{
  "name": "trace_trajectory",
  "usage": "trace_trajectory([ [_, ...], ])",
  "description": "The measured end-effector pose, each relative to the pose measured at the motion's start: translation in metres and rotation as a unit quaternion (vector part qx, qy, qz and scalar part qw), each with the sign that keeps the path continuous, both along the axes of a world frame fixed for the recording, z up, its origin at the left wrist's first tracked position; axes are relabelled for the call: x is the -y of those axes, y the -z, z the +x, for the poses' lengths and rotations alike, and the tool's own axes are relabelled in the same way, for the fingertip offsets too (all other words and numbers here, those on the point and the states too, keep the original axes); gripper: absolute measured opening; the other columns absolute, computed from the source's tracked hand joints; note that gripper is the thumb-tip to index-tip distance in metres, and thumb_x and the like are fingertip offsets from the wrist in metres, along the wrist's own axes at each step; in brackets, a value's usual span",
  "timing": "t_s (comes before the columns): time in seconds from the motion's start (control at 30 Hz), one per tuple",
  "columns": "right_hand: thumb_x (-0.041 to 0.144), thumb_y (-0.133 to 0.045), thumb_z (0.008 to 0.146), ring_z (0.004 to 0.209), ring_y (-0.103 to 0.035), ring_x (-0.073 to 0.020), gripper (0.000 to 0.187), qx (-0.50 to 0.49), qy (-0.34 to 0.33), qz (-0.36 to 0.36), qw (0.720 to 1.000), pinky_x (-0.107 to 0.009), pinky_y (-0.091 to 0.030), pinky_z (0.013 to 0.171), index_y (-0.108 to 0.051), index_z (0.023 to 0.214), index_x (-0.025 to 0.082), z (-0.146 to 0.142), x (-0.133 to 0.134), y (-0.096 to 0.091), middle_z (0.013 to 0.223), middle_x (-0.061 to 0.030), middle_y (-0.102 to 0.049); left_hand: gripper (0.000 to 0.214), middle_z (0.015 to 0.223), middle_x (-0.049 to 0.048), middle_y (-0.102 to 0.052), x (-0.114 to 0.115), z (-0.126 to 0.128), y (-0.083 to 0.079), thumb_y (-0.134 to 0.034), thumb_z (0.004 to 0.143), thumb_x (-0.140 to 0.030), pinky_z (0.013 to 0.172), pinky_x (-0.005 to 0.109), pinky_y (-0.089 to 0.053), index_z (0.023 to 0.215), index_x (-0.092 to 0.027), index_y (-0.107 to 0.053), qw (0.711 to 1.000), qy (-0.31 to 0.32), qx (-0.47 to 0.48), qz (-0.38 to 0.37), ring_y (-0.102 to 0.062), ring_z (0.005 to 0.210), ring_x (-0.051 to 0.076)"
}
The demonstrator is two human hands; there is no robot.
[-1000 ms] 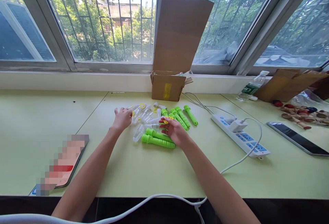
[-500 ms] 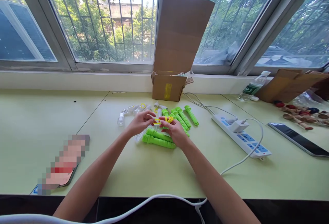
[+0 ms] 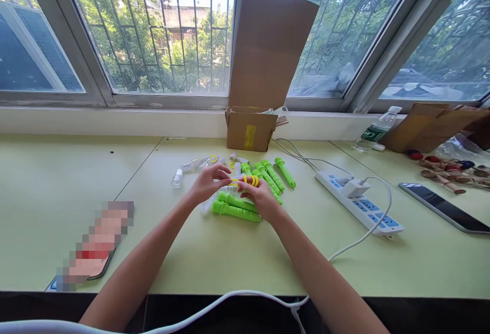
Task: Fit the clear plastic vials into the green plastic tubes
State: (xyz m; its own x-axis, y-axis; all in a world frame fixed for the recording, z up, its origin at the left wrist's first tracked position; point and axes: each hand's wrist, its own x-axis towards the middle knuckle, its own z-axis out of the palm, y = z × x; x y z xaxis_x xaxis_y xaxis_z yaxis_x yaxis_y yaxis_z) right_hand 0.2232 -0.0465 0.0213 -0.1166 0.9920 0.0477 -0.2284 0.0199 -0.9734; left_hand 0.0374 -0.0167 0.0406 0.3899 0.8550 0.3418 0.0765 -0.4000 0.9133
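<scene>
Table (image 3: 191,262) spans the lower view, green tubes (image 3: 236,212) and clear tubes (image 3: 177,179) lying loose near its middle. Best handling, I judge: left hand (image 3: 209,183) to take a single yellow ring (image 3: 233,183) lightly by its edge, right hand (image 3: 259,196) to hold the spare yellow rings (image 3: 255,181) uncrushed. Forearms angle in from the near edge, fingertips close together above the tubes; left seems to pinch that one ring, right fingers curl around several others.

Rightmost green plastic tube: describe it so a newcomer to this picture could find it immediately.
Start at the open cardboard box beneath the windows. Slightly right, in front of it, lie green plastic tubes. The rightmost green plastic tube alone lies apart from them.
</scene>
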Motion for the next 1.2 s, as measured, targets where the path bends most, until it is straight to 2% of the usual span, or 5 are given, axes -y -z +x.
trace_trajectory([
  [0.3, 0.036, -0.081, 0.061, 0.066, -0.055, -0.0124, 0.026, -0.011, 0.013, 0.019, 1.0, -0.024, -0.044, 0.058, -0.069, 0.077, 0.019, -0.002, -0.001, 0.0, 0.071, 0.0006, -0.061, 0.01, 0.074, -0.0001, -0.065, 0.003, 0.007, 0.001, -0.066, 0.075, -0.023, 0.066, 0.024, -0.05, 0.082, -0.018, -0.062, 0.97, -0.114, -0.107, 0.188, -0.06, 0.066, 0.011],
  [0.57, 0.041, -0.076, 0.066, 0.068, -0.055, -0.0132, 0.031, 0.039, -0.015, 0.029, 0.999, -0.026, -0.046, 0.06, -0.072, 0.087, 0.019, -0.004, 0.0, 0.001, 0.078, -0.002, -0.064, 0.007, 0.065, -0.0026, -0.053, 0.002, 0.01, 0.007, -0.063, 0.077, -0.022, 0.055, 0.021, -0.041, 0.082, -0.018, -0.061, 0.959, -0.122, -0.141, 0.213, -0.048, 0.058, 0.009],
  [0.77, 0.044, -0.075, 0.068, 0.065, -0.055, -0.0136, 0.031, 0.061, 0.013, 0.058, 0.996, -0.027, -0.047, 0.059, -0.072, 0.087, 0.02, -0.006, 0.001, 0.001, 0.074, -0.0017, -0.064, 0.008, 0.062, -0.0035, -0.051, 0.006, 0.014, 0.007, -0.063, 0.078, -0.025, 0.051, 0.02, -0.039, 0.081, -0.019, -0.06, 0.968, -0.139, -0.149, 0.145, -0.045, 0.053, 0.007],
  [0.97, 0.046, -0.073, 0.069, 0.065, -0.055, -0.0144, 0.03, 0.071, 0.046, 0.067, 0.994, -0.026, -0.046, 0.057, -0.069, 0.078, 0.018, -0.007, -0.001, 0.002, 0.07, -0.0024, -0.062, 0.017, 0.07, -0.0006, -0.058, 0.01, 0.016, 0.004, -0.066, 0.074, -0.03, 0.043, 0.02, -0.042, 0.081, -0.017, -0.057, 0.989, -0.099, -0.095, -0.053, -0.054, 0.047, 0.008],
  [1.2, 0.047, -0.073, 0.068, 0.063, -0.055, -0.0156, 0.03, 0.059, 0.069, 0.054, 0.994, -0.027, -0.045, 0.056, -0.067, 0.071, 0.017, -0.007, -0.001, 0.002, 0.065, -0.0028, -0.061, 0.02, 0.072, 0.0042, -0.063, 0.006, 0.004, 0.002, -0.069, 0.069, -0.031, 0.037, 0.019, -0.039, 0.077, -0.015, -0.059, 0.962, -0.054, -0.12, -0.237, -0.06, 0.049, 0.012],
])
